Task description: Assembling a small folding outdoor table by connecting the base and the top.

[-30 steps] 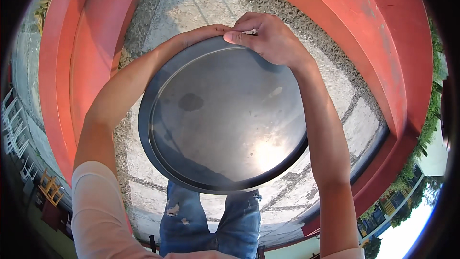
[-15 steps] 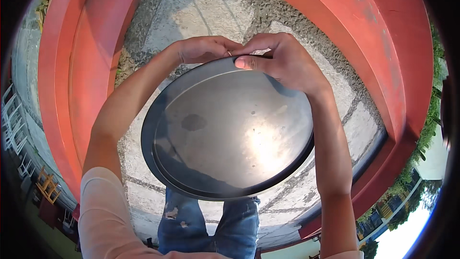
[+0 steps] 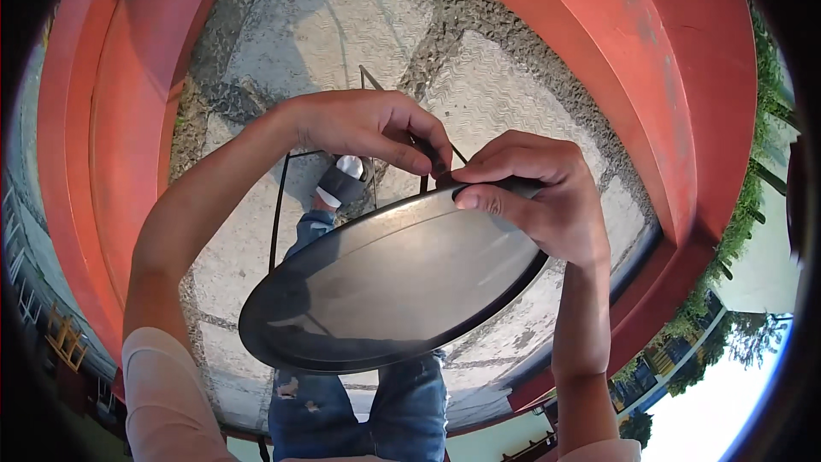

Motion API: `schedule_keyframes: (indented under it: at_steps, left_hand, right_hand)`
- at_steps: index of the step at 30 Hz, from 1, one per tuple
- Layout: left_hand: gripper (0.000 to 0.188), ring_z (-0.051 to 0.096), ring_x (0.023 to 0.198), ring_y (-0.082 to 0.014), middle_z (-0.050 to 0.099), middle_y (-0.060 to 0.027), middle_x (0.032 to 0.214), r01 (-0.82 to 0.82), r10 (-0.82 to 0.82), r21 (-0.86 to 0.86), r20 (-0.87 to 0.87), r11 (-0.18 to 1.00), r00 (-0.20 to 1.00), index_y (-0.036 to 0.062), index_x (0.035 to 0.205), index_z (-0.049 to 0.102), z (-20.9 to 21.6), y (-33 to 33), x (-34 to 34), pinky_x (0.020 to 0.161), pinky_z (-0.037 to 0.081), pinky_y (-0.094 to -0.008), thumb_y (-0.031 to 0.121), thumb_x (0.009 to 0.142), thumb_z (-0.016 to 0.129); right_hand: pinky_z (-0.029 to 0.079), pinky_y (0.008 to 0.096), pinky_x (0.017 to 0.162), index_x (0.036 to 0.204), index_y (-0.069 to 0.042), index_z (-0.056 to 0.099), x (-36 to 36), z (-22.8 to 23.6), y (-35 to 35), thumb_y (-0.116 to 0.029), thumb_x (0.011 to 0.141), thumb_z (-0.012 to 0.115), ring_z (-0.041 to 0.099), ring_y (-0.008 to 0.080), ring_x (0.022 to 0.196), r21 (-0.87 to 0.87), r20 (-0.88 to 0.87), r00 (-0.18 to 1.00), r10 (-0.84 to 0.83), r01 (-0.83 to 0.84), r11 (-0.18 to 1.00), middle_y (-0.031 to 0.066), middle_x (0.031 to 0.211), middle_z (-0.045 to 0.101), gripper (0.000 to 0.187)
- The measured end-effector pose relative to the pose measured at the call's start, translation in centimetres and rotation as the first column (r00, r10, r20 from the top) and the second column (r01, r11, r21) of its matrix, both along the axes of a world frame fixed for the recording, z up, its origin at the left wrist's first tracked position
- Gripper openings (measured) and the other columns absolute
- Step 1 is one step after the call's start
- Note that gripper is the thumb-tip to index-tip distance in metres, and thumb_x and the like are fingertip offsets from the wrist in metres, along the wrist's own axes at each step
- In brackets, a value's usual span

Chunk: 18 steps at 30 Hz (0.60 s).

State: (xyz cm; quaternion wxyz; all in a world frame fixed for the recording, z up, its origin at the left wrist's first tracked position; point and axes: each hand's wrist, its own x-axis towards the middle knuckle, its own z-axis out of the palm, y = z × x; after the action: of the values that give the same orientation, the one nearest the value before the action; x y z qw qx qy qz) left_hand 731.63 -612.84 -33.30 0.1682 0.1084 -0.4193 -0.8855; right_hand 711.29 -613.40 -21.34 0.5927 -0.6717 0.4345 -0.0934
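Note:
A round dark metal tray (image 3: pixel 410 278) with a raised rim hangs tilted in front of me, its shiny inner face toward me. My right hand (image 3: pixel 539 192) grips its far rim, thumb on the inside edge and fingers behind. Just left of it, my left hand (image 3: pixel 376 133) has thumb and fingertips pinched together at the same rim, around a small dark piece (image 3: pixel 441 176) whose kind I cannot make out. Thin black metal rods (image 3: pixel 280 210) show behind the tray; how they join it is hidden.
Below lies a floor of pale stone slabs (image 3: pixel 291 26) set in pebbled joints. Red low walls (image 3: pixel 132 94) curve along the left and a red ledge (image 3: pixel 684 120) along the right, with plants (image 3: pixel 753 214) beyond it. My sandalled foot (image 3: pixel 344 178) stands beyond the tray.
The tray has tipped to a steeper angle and its far rim has come nearer. Both hands have moved nearer with it. Black rods and my foot have come into sight behind it.

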Motion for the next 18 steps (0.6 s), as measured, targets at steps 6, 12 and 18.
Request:
schedule_keyframes:
  at_steps: [6,12,18]
  left_hand:
    - [0.025,0.054,0.097,-0.0116,0.060,-0.0052,0.104,-0.069,0.073,-0.052,0.081,0.996,0.994,-0.0022,0.110,0.058,-1.0,-0.4,0.3,0.084,0.043,-0.0265,0.010,0.089,0.057]
    - [0.032,0.058,0.099,-0.0158,0.062,-0.0090,0.106,-0.298,0.275,0.140,0.160,0.944,0.948,0.0011,0.116,0.058,-1.6,0.5,2.3,0.086,0.045,-0.0277,0.021,0.092,0.051]
    - [0.037,0.061,0.097,-0.0209,0.062,-0.0127,0.106,-0.250,0.577,-0.598,0.452,0.762,0.680,0.0028,0.123,0.049,2.6,1.0,3.7,0.084,0.045,-0.0297,0.024,0.093,0.050]
  right_hand:
    - [0.046,0.0235,0.064,0.088,-0.001,0.069,0.1,-1.8,-0.9,-0.005,0.073,0.073,0.059,0.0098,0.073,0.106,-0.133,0.991,-0.011,0.025,0.994,0.0056,0.079,0.063,0.016]
    - [0.049,0.0276,0.064,0.086,-0.003,0.069,1.8,-3.9,-0.8,-0.014,0.073,0.075,0.061,0.0162,0.068,-0.113,-0.161,0.985,-0.061,0.043,0.993,0.0061,0.076,0.063,0.018]
    - [0.048,0.0298,0.077,0.102,-0.009,0.066,-0.5,-6.2,-2.2,-0.022,0.075,0.074,0.062,0.0225,0.087,-0.471,-0.212,0.965,-0.156,0.039,0.881,0.0070,0.099,0.063,0.031]
